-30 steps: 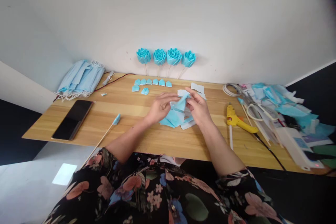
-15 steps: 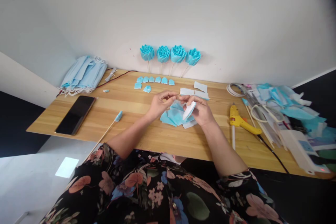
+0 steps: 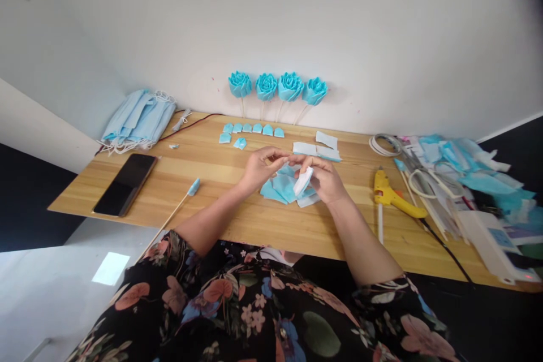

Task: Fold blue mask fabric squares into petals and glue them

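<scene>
Above the middle of the wooden table [image 3: 203, 167], my two hands meet at the fingertips. My right hand [image 3: 322, 175] is closed on a folded piece of white and blue mask fabric [image 3: 304, 182]. The fingers of my left hand [image 3: 262, 168] are pinched together against those of the right; whatever lies between them is hidden. Under both hands spreads a loose pile of blue fabric pieces [image 3: 278, 188]. Small folded blue petals [image 3: 257, 128] lie in a row beyond my left hand, and flat white strips [image 3: 304, 149] lie beyond the right.
Several blue fabric roses [image 3: 266, 87] on sticks lean against the wall. At left are stacked face masks [image 3: 138, 119], a phone [image 3: 125, 184] and a stick with a blue tip [image 3: 194, 186]. At right are a yellow glue gun [image 3: 392, 195], scissors [image 3: 428, 181], tape [image 3: 385, 145] and fabric scraps [image 3: 466, 161].
The folded fabric in my right hand has turned slightly, and my fingertips have shifted a little. The whole view has moved slightly; the things on the table lie as before.
</scene>
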`<state>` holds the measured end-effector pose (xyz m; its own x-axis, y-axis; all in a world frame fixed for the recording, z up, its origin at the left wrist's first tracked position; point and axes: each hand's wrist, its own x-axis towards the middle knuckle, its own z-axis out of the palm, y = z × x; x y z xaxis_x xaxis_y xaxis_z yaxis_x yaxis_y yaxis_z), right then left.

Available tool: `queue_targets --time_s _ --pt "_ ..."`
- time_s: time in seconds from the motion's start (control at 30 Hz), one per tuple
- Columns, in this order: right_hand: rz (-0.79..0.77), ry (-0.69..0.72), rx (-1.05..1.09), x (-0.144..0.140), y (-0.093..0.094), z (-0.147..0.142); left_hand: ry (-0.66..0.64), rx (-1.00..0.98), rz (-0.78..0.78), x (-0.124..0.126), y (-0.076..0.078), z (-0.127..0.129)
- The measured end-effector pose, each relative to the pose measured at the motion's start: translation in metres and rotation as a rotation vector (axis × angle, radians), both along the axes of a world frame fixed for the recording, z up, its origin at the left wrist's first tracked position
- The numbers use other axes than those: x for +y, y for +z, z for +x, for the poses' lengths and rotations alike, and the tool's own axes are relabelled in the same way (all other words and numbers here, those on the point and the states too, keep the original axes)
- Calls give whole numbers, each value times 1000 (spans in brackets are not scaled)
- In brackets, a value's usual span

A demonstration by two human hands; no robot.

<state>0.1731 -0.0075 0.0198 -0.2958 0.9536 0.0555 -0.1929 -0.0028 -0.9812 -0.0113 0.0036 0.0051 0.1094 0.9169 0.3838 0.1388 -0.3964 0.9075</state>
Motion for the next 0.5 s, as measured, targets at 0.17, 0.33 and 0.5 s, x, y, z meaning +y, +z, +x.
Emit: queue_targets --time_s 0.17,0.33,0.5 --pt "62 37 -89 1 -7 1 11 -28 -20 0 3 2" --pt "32 42 -20 1 -9 2 78 -62 -138 5 0 0" --pt "-75 27 240 1 -3 5 96 -70 -154 9 -1 -3"
